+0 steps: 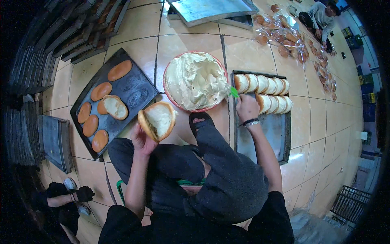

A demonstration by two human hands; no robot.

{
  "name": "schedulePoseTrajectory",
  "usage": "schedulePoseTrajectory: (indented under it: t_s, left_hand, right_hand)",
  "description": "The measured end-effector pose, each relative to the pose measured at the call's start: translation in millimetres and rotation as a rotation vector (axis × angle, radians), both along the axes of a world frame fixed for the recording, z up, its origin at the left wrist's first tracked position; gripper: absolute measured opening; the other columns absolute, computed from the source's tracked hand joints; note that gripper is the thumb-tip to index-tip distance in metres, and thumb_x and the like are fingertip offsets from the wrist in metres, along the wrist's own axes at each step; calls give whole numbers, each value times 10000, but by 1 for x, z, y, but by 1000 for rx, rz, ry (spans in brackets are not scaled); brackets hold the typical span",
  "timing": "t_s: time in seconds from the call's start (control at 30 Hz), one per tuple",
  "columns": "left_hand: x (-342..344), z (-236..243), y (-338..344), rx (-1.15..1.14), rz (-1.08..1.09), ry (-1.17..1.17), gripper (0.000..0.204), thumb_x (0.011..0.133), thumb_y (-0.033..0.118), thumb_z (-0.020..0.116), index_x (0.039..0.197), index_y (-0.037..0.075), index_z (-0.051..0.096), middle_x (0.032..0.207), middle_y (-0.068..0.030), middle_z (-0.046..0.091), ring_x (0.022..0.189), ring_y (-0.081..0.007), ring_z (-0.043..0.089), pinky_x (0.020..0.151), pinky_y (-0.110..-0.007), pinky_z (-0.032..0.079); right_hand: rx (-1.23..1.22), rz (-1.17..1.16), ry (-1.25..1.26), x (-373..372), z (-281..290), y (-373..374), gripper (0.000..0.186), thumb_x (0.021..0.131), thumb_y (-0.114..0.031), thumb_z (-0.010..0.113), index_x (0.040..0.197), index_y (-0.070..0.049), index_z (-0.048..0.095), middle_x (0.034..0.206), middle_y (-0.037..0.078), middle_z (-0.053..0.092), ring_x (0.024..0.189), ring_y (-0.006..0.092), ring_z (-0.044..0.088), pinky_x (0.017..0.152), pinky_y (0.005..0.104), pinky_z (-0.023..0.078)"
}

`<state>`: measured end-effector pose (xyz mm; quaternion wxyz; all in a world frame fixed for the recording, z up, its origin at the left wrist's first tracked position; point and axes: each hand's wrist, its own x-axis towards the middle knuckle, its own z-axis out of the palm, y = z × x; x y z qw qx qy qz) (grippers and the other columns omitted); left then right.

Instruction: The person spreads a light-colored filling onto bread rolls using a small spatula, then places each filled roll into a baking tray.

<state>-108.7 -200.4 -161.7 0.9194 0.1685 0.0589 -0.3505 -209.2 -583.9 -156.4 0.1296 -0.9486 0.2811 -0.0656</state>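
My left hand (143, 139) is closed round a split bun (159, 120), whose pale inside faces up, beside the bowl. In my right hand (248, 108) is a spatula (233, 92) with a green part showing; its tip is blurred near the bowl's right rim. The red-rimmed bowl (194, 110) holds thick pale cream (183, 77), hollowed at its right half. On the dark left tray (136, 79) lie several brown buns (120, 70) and an opened bun (115, 107). Two rows of cream-filled buns (263, 84) stand in the right tray (260, 136), beneath and beyond my right hand.
Stacked metal trays (36, 67) line the left side, with another tray (55, 140) below them. More trays (211, 11) lie at the top. Bagged buns (284, 34) spread across the floor near a seated person (321, 20). Another person's gloved hand (84, 194) shows lower left.
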Motion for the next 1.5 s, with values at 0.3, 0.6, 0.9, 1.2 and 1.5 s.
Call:
schedulePoseTrajectory:
  t_s: [0.3, 0.6, 0.9, 1.2, 1.5]
  left_hand:
    - [-5, 0, -7, -36, 1, 47, 559, 867, 252, 662, 1356, 58, 472, 1381, -130, 503, 1300, -311, 459, 1116, -530, 325]
    - [-5, -2, -12, 3, -53, 30, 613, 865, 328, 674, 1376, 71, 453, 1429, -147, 452, 1339, -335, 406, 1126, -609, 257]
    - [3, 8, -37, -48, -84, 14, 621, 887, 392, 636, 1387, 77, 445, 1467, -147, 407, 1376, -354, 347, 1144, -611, 204]
    - [7, 70, -69, -309, -204, -1, 767, 869, 333, 675, 1448, -6, 301, 1467, -221, 375, 1360, -368, 373, 1157, -548, 233]
    - [28, 91, -65, -86, -182, 22, 501, 880, 95, 655, 1321, 1, 437, 1239, -142, 593, 1183, -252, 577, 1035, -431, 461]
  right_hand:
    - [396, -134, 3, 29, -43, 10, 212, 762, -200, 659, 881, -48, 746, 875, 213, 691, 855, 369, 677, 819, 444, 534]
    - [1077, -271, -264, 49, -63, 17, 265, 829, -217, 710, 950, 19, 721, 703, 46, 678, 502, 79, 561, 435, 234, 428]
    - [1001, 66, -639, 18, 52, 46, 152, 846, -46, 702, 983, 22, 707, 826, 74, 691, 665, 99, 613, 570, 232, 478]
    - [360, 718, -582, 24, 146, 51, 352, 712, 55, 698, 1020, -111, 738, 919, 91, 665, 829, 258, 652, 703, 328, 528]
    - [243, 643, -468, 11, 182, 8, 426, 722, 119, 607, 1080, -87, 710, 899, 123, 635, 808, 253, 645, 691, 333, 525]
